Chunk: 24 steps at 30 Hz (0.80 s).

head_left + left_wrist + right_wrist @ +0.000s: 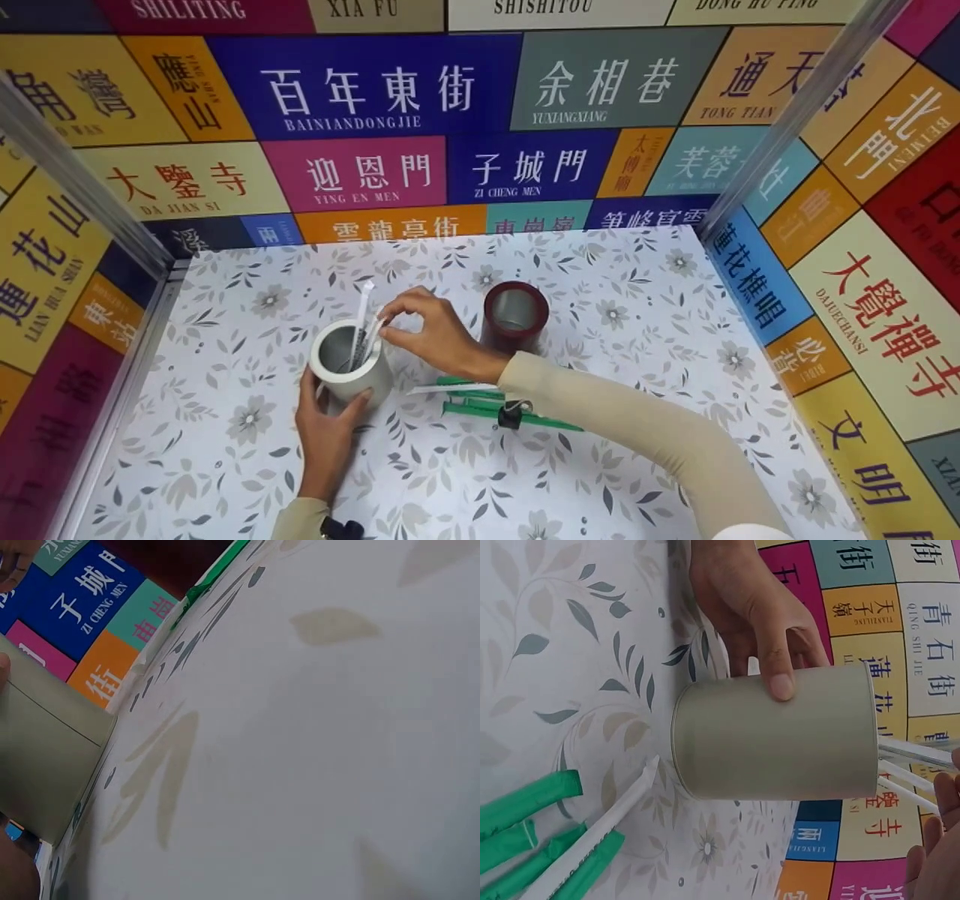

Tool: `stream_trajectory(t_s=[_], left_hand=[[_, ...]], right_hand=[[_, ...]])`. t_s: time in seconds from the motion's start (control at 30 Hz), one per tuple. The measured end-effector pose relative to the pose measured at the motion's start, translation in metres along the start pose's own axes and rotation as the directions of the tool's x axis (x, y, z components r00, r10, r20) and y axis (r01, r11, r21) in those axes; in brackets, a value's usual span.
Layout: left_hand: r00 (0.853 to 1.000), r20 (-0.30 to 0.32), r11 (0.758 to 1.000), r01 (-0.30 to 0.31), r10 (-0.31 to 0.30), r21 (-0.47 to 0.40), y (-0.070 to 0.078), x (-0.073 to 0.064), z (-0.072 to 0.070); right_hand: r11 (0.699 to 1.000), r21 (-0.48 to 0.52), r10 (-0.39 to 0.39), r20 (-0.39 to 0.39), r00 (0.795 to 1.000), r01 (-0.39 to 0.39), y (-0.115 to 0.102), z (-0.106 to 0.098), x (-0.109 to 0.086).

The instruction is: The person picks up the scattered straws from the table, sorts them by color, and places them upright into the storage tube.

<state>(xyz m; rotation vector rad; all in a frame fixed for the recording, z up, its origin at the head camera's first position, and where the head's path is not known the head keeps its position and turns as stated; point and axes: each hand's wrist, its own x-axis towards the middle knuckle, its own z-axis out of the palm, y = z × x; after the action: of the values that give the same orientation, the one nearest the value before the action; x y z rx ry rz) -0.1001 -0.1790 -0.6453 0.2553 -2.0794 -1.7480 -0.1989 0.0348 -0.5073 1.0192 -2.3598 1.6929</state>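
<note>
My left hand grips the pale grey-green canister, which stands upright on the table, thumb on its near side. White paper-wrapped straws stick up out of its mouth. At the rim, my right hand pinches one white wrapped straw between thumb and forefinger, its lower part inside the canister. The right wrist view shows the canister's side, the left hand on it, the straws poking out, and the right fingers beside them at the edge.
A dark red canister stands behind the right wrist. Under the right forearm lie several green-wrapped straws and one white wrapped straw. The table has a floral cover, with colourful sign-covered walls at the back and sides.
</note>
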Motion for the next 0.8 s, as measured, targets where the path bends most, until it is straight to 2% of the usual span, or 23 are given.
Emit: stream_trajectory(t_s=[0.23, 0.43, 0.63, 0.7, 0.8], left_hand=[[1.000, -0.002, 1.000, -0.010, 0.010, -0.001, 0.001, 0.001, 0.001], [1.000, 0.003, 0.999, -0.012, 0.012, -0.041, -0.002, 0.000, 0.000], [1.000, 0.002, 0.998, -0.008, 0.008, -0.057, -0.001, -0.002, -0.001], [1.000, 0.004, 0.999, -0.004, 0.004, -0.054, 0.000, -0.002, -0.001], [1.000, 0.007, 0.999, -0.001, 0.002, -0.052, 0.000, -0.002, -0.002]], right_hand=[[1.000, -0.022, -0.008, 0.009, 1.000, 0.008, 0.005, -0.020, -0.017], [1.000, -0.020, 0.006, 0.060, 0.998, -0.004, 0.015, -0.032, -0.049], [0.998, -0.058, -0.020, 0.090, 0.996, 0.025, 0.032, -0.036, -0.084], [0.998, -0.068, -0.007, 0.085, 0.996, 0.013, 0.041, -0.037, -0.097], [0.997, -0.056, 0.059, 0.074, 0.995, -0.055, 0.052, -0.040, -0.113]])
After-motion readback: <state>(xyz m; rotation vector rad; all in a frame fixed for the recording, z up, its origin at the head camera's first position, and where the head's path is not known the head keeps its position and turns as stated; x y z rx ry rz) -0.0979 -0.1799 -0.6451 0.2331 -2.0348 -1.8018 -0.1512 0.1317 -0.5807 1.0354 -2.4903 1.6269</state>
